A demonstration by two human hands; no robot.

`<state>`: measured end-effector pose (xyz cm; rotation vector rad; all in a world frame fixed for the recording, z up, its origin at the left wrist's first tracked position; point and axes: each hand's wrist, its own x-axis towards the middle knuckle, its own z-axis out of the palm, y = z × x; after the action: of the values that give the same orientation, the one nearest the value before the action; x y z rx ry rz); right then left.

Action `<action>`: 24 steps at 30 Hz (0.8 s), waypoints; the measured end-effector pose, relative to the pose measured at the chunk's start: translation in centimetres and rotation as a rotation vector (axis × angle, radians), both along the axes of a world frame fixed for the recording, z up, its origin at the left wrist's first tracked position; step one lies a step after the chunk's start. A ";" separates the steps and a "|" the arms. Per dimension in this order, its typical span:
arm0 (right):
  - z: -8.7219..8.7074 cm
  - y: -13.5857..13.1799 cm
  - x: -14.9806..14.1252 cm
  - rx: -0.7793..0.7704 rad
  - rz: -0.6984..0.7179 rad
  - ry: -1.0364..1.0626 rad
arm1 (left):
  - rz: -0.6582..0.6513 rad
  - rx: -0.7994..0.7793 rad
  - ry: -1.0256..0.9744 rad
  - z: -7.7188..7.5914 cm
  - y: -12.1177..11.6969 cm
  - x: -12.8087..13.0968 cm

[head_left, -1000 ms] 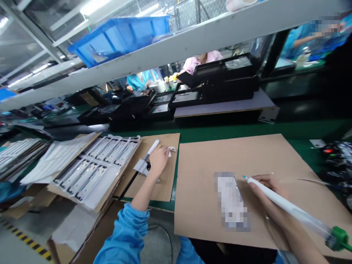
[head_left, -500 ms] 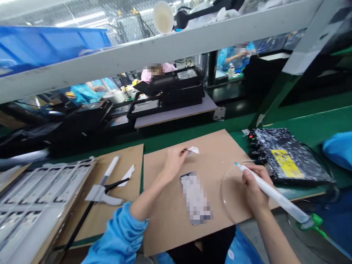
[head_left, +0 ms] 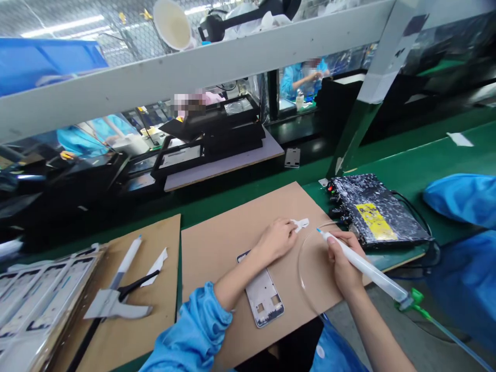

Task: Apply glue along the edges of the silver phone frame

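Note:
My left hand [head_left: 276, 238] pinches a small white scrap of cloth or paper [head_left: 301, 223] and holds it just left of the blue tip of a glue syringe [head_left: 360, 267]. My right hand [head_left: 343, 262] grips the syringe barrel like a pen; a green fitting and clear hose trail from its back end. A white phone frame [head_left: 263, 298] lies flat on the brown cardboard sheet [head_left: 228, 237], under my left forearm.
A glue-spattered black controller box [head_left: 368, 209] sits right of the cardboard. On the left cardboard lie a second syringe on a grey stand [head_left: 116, 297] and a white scrap [head_left: 155, 266]. Trays of white frames [head_left: 34, 289] are stacked far left. A co-worker's blue sleeve [head_left: 461, 199] is at right.
My left hand left the stand on the left cardboard with a white scrap and carried it right, up to the syringe tip. The camera swung right.

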<state>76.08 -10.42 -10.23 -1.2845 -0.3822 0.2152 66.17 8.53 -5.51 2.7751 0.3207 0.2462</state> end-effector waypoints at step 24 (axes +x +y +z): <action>0.6 0.1 0.1 -0.124 0.028 0.012 | -0.306 0.269 0.164 1.0 2.1 -0.6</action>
<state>76.19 -10.31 -9.59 -1.3997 -0.3815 0.2731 65.58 10.61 -4.50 3.0645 -0.1106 -0.0161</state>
